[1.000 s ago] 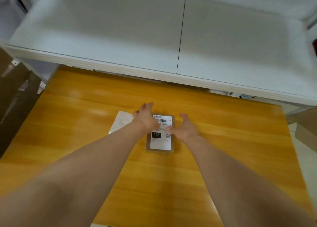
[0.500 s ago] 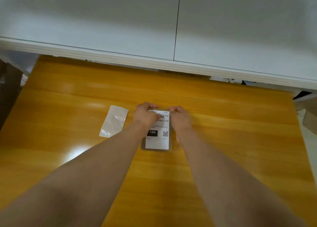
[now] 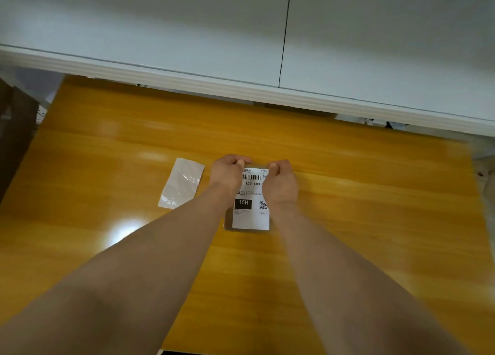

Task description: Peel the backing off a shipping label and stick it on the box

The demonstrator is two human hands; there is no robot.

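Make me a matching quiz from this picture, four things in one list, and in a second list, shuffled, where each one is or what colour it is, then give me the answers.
Things:
1. label
2. backing sheet
3. table
4. left hand

Descriptions:
A. orange-yellow wood
B. fingers curled at the label's far left corner
C. lying flat on the box, print side up
D. lying on the table, to the left of the box

Pairs: 1-C, 2-D, 3-A, 4-B
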